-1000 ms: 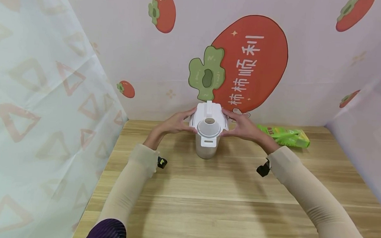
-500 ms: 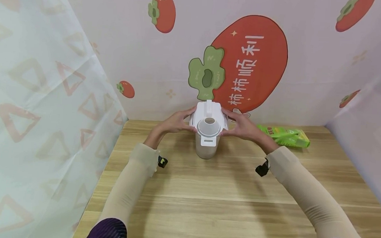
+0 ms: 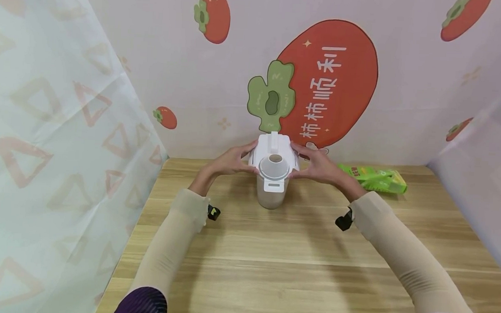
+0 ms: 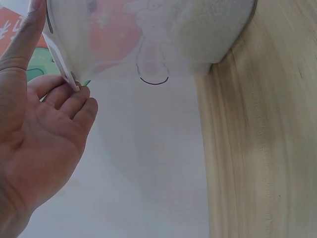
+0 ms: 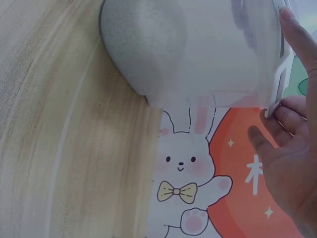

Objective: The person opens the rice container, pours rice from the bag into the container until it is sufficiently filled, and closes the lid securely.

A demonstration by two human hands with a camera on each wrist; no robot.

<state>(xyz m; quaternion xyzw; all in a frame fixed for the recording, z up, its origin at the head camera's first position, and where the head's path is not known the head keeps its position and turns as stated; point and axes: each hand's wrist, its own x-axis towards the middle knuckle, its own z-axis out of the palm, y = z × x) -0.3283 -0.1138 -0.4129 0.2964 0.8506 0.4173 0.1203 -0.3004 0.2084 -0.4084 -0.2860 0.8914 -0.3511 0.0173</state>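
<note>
A clear-walled storage container (image 3: 270,197) stands upright near the back edge of the wooden table. Its white lid (image 3: 272,150) has a raised handle, a cone-shaped spout with a round opening and a slotted tab at the front. My left hand (image 3: 232,162) grips the lid's left edge, and my right hand (image 3: 320,167) grips the right edge. In the left wrist view, the thumb lies on top while the fingertips curl under the lid's rim (image 4: 62,59). The right wrist view shows the same hold on the other side. Pale grainy contents (image 5: 143,44) fill the container's bottom.
A crumpled green plastic package (image 3: 378,180) lies on the table (image 3: 270,271) at the back right. Close behind the container rises a wall (image 3: 219,103) printed with persimmons and a rabbit. More patterned sheets stand on the left and right.
</note>
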